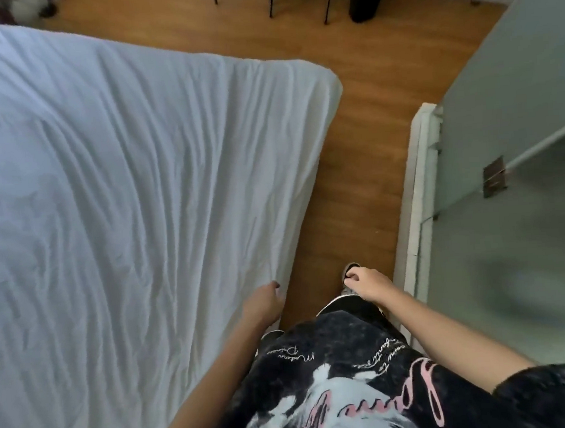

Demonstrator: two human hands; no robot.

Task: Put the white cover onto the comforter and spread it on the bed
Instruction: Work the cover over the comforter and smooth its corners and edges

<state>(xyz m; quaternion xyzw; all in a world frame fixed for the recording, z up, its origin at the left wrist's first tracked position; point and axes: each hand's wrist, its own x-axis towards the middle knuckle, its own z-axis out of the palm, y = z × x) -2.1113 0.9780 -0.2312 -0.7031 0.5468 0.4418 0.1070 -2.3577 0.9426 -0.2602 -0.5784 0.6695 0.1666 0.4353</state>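
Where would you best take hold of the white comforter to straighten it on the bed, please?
Judging by its pose, pinch the white comforter at its near side edge beside the left hand, coming from the floor side: that edge hangs free and wrinkles run along it.

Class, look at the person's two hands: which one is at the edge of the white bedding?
The left hand, by the bedding's near edge; the right hand hangs over the floor.
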